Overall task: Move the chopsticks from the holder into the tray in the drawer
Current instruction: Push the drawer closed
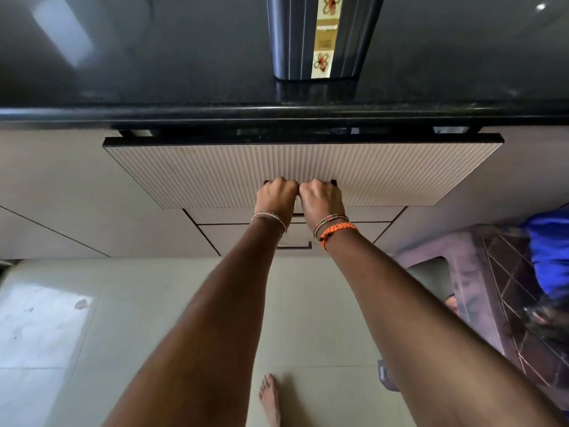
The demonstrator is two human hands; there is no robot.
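Note:
A dark cylindrical holder (289, 41) with a patterned label strip stands on the black countertop (123, 72) at the top centre; the chopsticks in it do not show. Below the counter edge, a drawer with a ribbed beige front (215, 174) stands out a little from the cabinet, a narrow dark gap above it. The tray inside is hidden. My left hand (275, 192) and my right hand (321, 194) sit side by side, both closed around the drawer's black handle (333, 182), whose ends show at either side of the fists.
Two more beige drawers (234, 238) sit under the pulled one. A purple plastic stool (492, 288) with blue cloth (551, 251) on it stands at the right, close to my right arm. My bare foot (271, 399) rests on the pale tiled floor (138, 318).

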